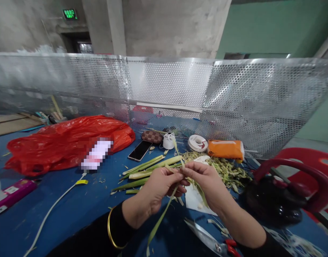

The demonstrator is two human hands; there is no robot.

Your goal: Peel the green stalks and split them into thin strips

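Note:
My left hand (161, 184) and my right hand (203, 178) meet at the middle of the blue table, fingertips pinched together on a long green leaf strip (164, 217). One end of the strip hangs down toward the table's near side; a pale end sticks up above my fingers. Exactly how the strip is folded between the fingers is hidden. Behind my left hand lie several green leaf stalks (147, 167). A heap of leaf scraps (228, 173) and a white sheet of paper (192, 198) are by my right hand. Below it rest scissors (206, 237) with red handles.
A dark kettle (273, 200) stands at right, near a red chair (300, 160). Farther back are an orange packet (225, 149), a white spool (198, 142), a checkered case (152, 136) and a phone (140, 150). A red plastic bag (59, 142) and charging cable (55, 205) lie left.

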